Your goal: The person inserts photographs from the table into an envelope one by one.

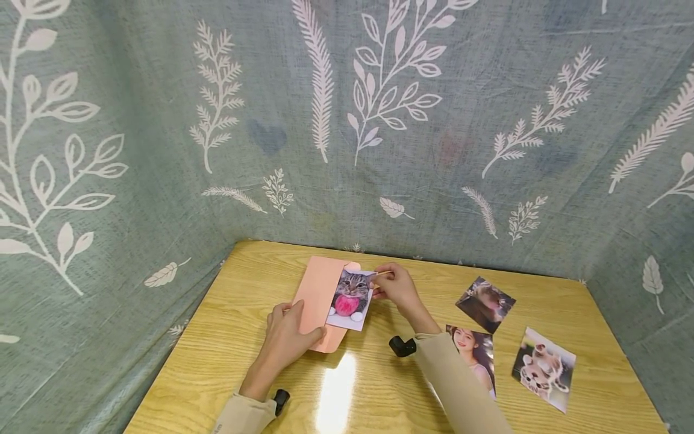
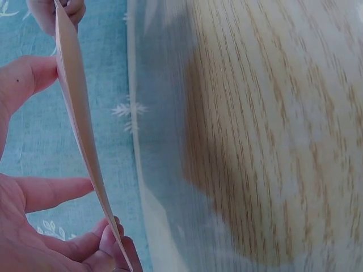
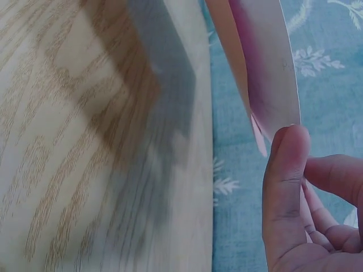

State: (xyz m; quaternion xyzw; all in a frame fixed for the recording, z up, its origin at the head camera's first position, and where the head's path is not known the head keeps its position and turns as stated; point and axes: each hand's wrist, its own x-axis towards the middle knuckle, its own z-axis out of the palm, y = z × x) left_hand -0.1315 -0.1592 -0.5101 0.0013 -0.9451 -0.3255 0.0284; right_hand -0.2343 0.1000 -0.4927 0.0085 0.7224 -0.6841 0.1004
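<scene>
A pink envelope (image 1: 314,283) is held up by my left hand (image 1: 287,331), thumb in front at the lower edge. In the left wrist view the envelope (image 2: 79,102) shows edge-on above the tabletop, with fingertips on both its sides. My right hand (image 1: 400,292) pinches the right edge of a photo (image 1: 347,304) of a tabby cat with a pink ball. The photo's left side meets the envelope's opening, and its flap shows behind the photo. From the right wrist, the photo (image 3: 275,68) looks slightly bowed beside the envelope (image 3: 229,51), gripped between thumb and fingers.
Three more photos lie on the wooden table (image 1: 228,313) to the right: a dark one (image 1: 485,303), a portrait of a person (image 1: 474,355) partly under my right sleeve, and one of a small animal (image 1: 544,369). A patterned cloth (image 1: 336,199) hangs behind the table.
</scene>
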